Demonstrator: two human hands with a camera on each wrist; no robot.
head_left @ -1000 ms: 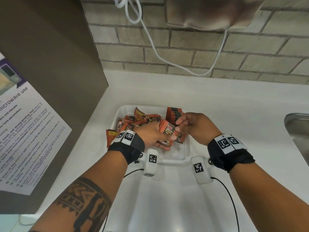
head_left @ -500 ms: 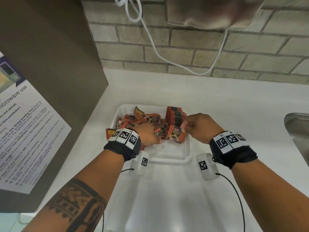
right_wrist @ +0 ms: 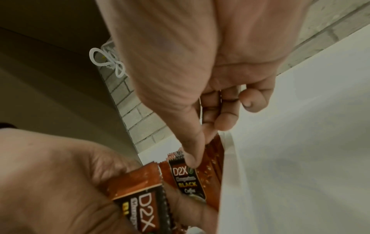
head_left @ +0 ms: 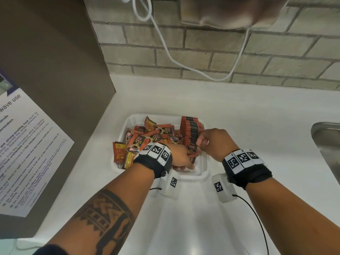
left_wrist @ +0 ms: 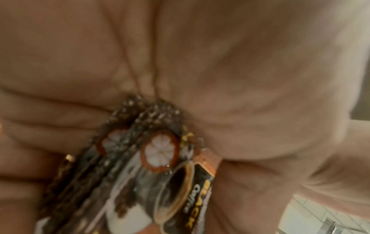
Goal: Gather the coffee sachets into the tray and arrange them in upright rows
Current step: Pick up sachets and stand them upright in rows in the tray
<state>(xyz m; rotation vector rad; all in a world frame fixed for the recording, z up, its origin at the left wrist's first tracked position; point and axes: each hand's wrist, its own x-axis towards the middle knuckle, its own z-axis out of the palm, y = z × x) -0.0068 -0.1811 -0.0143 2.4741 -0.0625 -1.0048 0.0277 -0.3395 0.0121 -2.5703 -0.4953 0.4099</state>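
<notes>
A white tray (head_left: 203, 169) sits on the counter. Along its right side stands an upright row of red coffee sachets (head_left: 192, 128). A loose pile of sachets (head_left: 147, 138) fills its left half. My right hand (head_left: 199, 144) pinches one sachet (right_wrist: 185, 177) by its top edge, against the near end of the row. My left hand (head_left: 184, 159) hovers over the tray's near part and grips a small bundle of sachets (left_wrist: 158, 159), whose edges show beside the right thumb in the right wrist view (right_wrist: 138, 188).
Two sachets (head_left: 120, 153) overhang the tray's left rim. A brown panel with a printed notice (head_left: 27, 144) closes off the left. A steel sink (head_left: 327, 144) lies at the right edge. A white cable (head_left: 165, 48) hangs on the brick wall behind.
My right hand has drawn one sachet out of the bundle and carried it right to the row's near end. My left hand has lowered with the remaining bundle.
</notes>
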